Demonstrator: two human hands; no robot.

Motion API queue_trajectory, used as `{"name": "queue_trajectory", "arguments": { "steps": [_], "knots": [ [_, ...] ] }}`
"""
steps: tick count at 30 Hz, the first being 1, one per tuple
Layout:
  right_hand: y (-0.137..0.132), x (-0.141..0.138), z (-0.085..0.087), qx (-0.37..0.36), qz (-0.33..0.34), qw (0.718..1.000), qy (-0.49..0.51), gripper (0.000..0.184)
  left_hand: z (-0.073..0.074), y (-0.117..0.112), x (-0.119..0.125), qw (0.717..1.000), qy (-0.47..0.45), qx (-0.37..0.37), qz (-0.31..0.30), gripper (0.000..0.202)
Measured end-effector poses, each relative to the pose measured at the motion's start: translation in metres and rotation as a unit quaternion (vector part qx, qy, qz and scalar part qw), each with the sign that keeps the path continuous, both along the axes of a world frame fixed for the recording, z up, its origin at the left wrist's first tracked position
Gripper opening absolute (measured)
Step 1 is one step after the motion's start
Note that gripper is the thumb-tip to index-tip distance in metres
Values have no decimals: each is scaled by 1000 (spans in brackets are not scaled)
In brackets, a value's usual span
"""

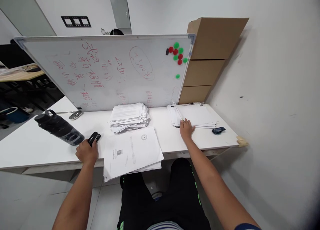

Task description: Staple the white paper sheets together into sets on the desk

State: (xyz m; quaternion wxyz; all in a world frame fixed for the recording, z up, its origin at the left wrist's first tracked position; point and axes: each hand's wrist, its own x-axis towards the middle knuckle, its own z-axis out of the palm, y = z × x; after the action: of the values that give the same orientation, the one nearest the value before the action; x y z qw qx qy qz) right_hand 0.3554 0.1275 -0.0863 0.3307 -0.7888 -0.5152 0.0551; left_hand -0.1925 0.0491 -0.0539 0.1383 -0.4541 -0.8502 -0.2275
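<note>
At the table's front edge, my left hand (pixel 87 152) is closed round a black stapler (pixel 94 139) whose end sticks out past my fingers. My right hand (pixel 186 128) is at the front left corner of a flat paper stack (pixel 197 116), its fingertips gripping a sheet of paper (pixel 178 110) whose left edge is raised and curled. Between my hands, printed documents (pixel 133 153) with a round stamp and a square code overhang the table edge. Behind them rises a thicker, uneven pile of papers (pixel 129 116).
A dark water bottle (pixel 61 128) stands beside my left hand, with a computer mouse (pixel 75 115) behind it. A whiteboard (pixel 112 73) with red writing and magnets borders the back. Cardboard boxes (pixel 208 68) are stacked at the back right. A small dark crumpled item (pixel 218 130) lies near the right end.
</note>
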Motion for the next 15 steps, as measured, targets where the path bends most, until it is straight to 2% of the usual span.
{"name": "queue_trajectory", "arguments": {
  "steps": [15],
  "knots": [
    [0, 1, -2, 6, 17, 1000, 3, 53, 1, -1, 1, 999, -32, 2, 13, 47]
  ]
}}
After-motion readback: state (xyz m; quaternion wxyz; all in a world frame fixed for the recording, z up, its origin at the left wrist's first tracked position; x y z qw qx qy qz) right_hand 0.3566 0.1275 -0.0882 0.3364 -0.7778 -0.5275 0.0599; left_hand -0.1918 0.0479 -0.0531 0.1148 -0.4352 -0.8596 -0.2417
